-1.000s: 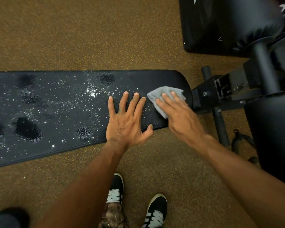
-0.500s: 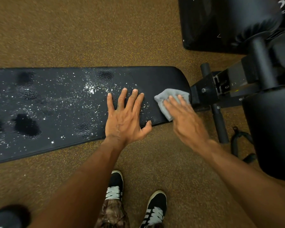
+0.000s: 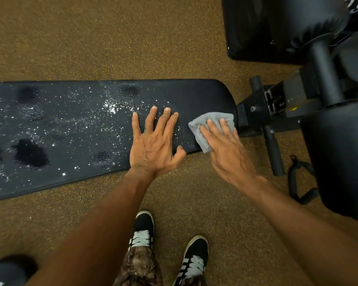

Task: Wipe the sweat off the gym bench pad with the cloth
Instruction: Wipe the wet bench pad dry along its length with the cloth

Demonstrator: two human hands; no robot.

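Note:
A long black bench pad (image 3: 194,93) runs from the left edge to the middle right. It is speckled with bright sweat droplets and darker wet patches, mostly on its left and middle. A folded grey cloth (image 3: 210,119) lies on the pad's right end. My right hand (image 3: 227,149) presses flat on the cloth with straight fingers. My left hand (image 3: 154,143) rests flat on the pad just left of the cloth, fingers spread.
The bench's black metal frame (image 3: 277,106) and a foot bar (image 3: 274,151) adjoin the pad on the right. Large black padded rollers (image 3: 339,157) fill the right side. A black strap loop (image 3: 300,182) lies on the brown speckled floor (image 3: 112,38). My shoes (image 3: 145,228) stand below.
My right hand has slid the cloth rightward along the pad to its right end. My left hand has stayed flat in the same spot.

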